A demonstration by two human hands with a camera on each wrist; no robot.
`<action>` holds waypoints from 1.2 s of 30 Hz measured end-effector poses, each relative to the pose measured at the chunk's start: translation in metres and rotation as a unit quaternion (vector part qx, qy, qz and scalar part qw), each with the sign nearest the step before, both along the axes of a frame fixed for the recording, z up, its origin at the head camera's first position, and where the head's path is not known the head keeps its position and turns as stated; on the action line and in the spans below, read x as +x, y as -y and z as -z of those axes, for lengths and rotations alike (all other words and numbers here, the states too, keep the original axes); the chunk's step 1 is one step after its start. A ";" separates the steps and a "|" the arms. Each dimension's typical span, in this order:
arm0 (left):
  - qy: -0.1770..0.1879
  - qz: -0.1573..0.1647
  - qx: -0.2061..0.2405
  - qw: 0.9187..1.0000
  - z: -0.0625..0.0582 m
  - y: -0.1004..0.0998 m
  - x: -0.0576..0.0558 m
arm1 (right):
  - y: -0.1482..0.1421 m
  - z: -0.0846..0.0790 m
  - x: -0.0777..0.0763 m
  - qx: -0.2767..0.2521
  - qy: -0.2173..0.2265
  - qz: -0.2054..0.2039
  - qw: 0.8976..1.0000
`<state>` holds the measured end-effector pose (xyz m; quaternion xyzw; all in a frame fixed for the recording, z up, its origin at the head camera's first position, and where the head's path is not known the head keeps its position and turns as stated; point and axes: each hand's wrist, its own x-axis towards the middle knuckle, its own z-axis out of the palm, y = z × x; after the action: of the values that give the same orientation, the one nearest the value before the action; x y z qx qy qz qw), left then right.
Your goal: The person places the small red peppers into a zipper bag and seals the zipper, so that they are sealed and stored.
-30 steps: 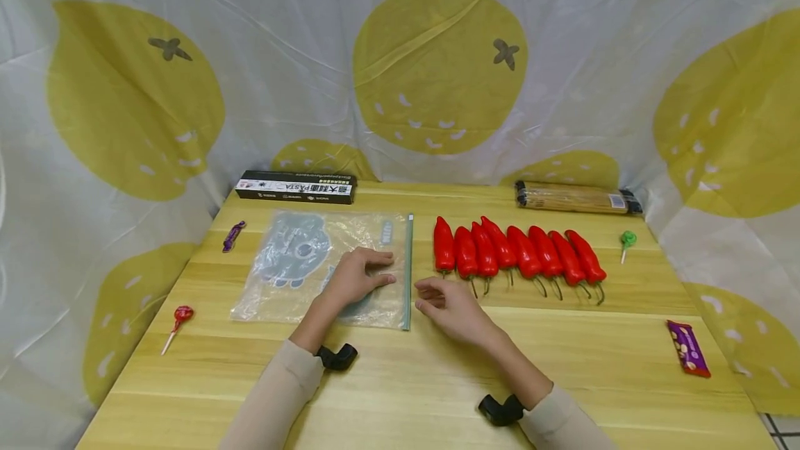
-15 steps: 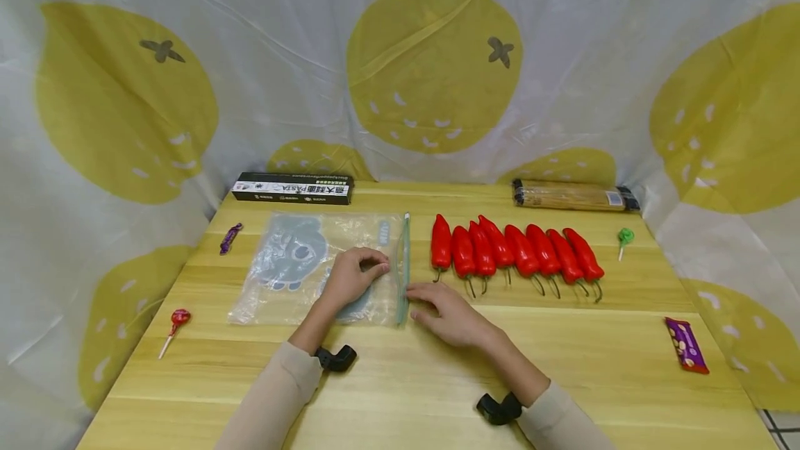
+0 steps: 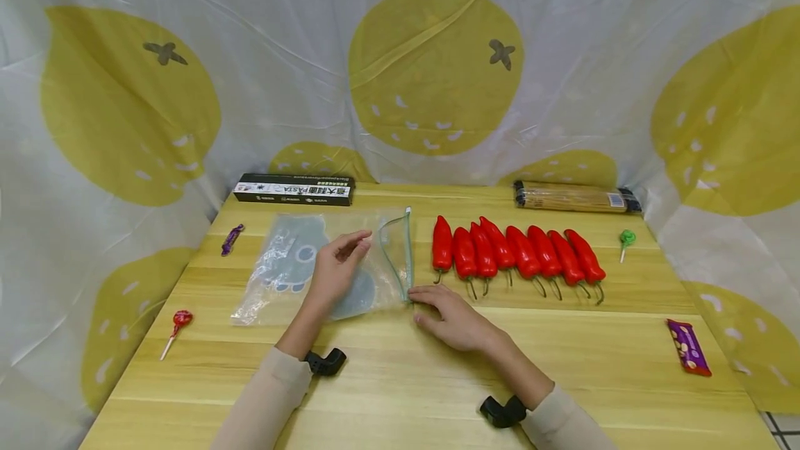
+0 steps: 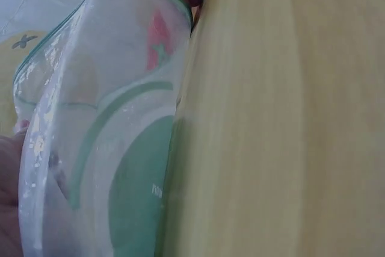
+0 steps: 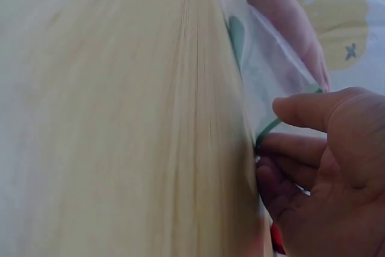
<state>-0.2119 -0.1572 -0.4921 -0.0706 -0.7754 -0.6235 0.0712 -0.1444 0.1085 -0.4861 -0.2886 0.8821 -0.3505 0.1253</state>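
Note:
A clear zip bag (image 3: 290,297) with a pale blue cartoon print and a green zip strip lies on the table, its mouth gaping on the right. My left hand (image 3: 334,271) pinches the bag's upper film a little behind the mouth and holds it raised. In the left wrist view that hand (image 4: 11,194) shows at the left edge, partly behind the film. My right hand (image 3: 451,317) rests its fingertips at the near corner of the mouth. Its thumb (image 5: 301,109) stands apart from the fingers. Several red peppers (image 3: 525,252) lie in a row right of the bag.
A black pasta box (image 3: 294,189) and a pack of thin sticks or noodles (image 3: 571,197) lie along the back. A purple candy (image 3: 232,239) and a red lollipop (image 3: 182,318) lie left; a green lollipop (image 3: 628,237) and a purple snack packet (image 3: 688,348) lie right.
My left hand has moved left and up, lifting the upper film, so the bag's mouth now gapes. My right hand has come left onto the near corner of the mouth.

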 end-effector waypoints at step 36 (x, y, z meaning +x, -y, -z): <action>0.053 0.011 0.125 0.991 -0.014 -0.010 0.014 | -0.007 -0.025 -0.046 -0.111 -0.024 0.290 0.950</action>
<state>-0.1979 -0.1473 -0.4779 -0.0367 -0.6935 -0.7189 0.0308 -0.1901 0.1154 -0.4612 -0.0405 0.8858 -0.4608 -0.0362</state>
